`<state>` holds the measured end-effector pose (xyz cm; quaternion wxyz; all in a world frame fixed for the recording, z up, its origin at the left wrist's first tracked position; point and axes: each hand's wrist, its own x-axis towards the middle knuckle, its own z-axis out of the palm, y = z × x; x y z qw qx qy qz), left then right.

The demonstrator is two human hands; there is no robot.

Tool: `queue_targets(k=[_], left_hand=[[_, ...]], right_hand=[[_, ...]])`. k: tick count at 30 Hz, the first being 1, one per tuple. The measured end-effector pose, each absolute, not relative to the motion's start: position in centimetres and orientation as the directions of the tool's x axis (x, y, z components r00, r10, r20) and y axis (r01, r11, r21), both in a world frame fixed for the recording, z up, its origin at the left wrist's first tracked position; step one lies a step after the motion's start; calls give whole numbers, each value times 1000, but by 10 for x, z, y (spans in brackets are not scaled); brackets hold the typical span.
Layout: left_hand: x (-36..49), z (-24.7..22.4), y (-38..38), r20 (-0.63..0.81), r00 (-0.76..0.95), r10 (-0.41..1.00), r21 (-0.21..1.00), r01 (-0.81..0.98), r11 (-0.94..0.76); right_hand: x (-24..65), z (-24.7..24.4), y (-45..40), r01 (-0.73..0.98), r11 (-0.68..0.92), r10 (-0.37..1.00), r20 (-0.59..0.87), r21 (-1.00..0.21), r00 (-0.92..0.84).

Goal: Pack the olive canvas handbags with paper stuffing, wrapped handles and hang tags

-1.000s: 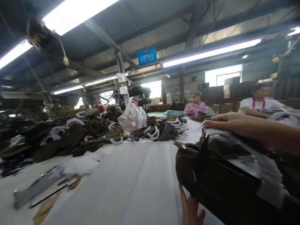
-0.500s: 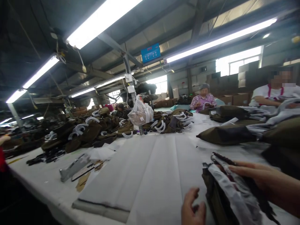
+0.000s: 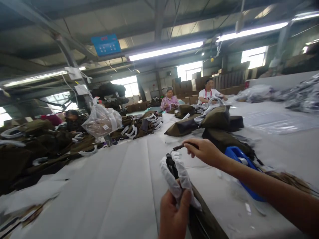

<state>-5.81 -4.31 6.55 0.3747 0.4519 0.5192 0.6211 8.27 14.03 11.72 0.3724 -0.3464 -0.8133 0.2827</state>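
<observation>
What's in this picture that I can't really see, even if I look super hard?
In the head view:
Olive bag: lower end cut off by the bottom edge.
White-wrapped handles: partly hidden by the left hand.
Dark strap: one end hidden in the right hand.
Blue holder: partly hidden behind the right forearm.
Blue sign: writing too small and blurred.

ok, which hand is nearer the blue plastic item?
Right. The right hand is left of the blue plastic item, its forearm crossing in front; the left hand is farther left, nearer the camera, holding white-wrapped handles.
</observation>
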Motion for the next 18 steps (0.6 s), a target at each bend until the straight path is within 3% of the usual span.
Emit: queue_targets(k=[2, 5, 9, 12, 14, 18], left_hand=[[-60, 63, -40, 185, -324, 928, 979, -18, -202], [-67, 61, -36, 177, -327, 928, 977, -52, -205], [-72, 61, -32, 139, -347, 927, 981, -79, -176], [-73, 61, -31, 88, -356, 930, 984, -115, -137], [-74, 62, -30, 80, -363, 928, 977, -156, -145], [-78, 64, -25, 48, -380, 924, 952, -261, -157]], right_hand=[[91, 105, 159, 404, 570, 817, 447, -715, -363], [104, 87, 170, 381, 520, 850, 416, -765, -324], [115, 79, 147, 135, 369, 897, 315, -919, -311], [119, 92, 128, -27, 278, 920, 275, -960, -281], [121, 103, 124, 36, 354, 906, 334, -934, -261], [121, 107, 134, 350, 534, 846, 487, -770, -217]])
